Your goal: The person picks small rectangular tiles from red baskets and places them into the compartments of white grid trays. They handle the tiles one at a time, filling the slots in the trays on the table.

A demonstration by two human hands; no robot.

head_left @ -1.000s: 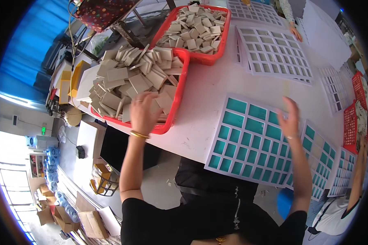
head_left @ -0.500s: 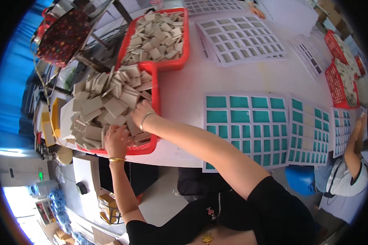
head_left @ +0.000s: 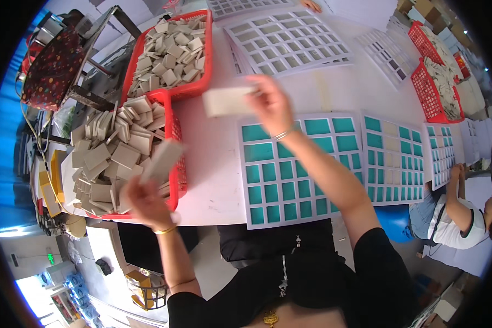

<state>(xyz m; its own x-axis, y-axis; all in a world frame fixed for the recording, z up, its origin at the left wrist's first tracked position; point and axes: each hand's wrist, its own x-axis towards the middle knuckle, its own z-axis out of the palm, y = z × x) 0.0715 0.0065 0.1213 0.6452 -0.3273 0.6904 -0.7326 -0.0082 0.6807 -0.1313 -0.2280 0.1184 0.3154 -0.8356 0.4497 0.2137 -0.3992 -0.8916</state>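
While the right hand (head_left: 270, 106) holds a pale rectangular tile (head_left: 224, 103) above the counter (head_left: 213, 188) in the head view, the left hand (head_left: 147, 202) has another tile (head_left: 165, 160) at the near basket's rim; each grip is closed around its piece, though both are motion-blurred. The right forearm (head_left: 328, 167) crosses the nearest teal-backed grid panel (head_left: 288, 189), hiding some of its cells. Beside that panel stands a second (head_left: 393, 158), with some pale cells among teal ones, then a smaller-looking third (head_left: 441, 147). White grid panels (head_left: 287, 44) lie overlapped at the far side.

The near red basket (head_left: 175, 169) is heaped with loose beige tiles (head_left: 98, 158); the far red basket (head_left: 208, 54), just behind it, holds smaller-looking ones. Two more red baskets (head_left: 425, 93), with pale contents, stand at the far right.

The counter is whitish. A co-worker (head_left: 456, 218) sits at its right, near a blue seat (head_left: 394, 221); cardboard boxes (head_left: 426, 10) stand beyond, and a speckled cloth bag (head_left: 52, 71) is at upper left.
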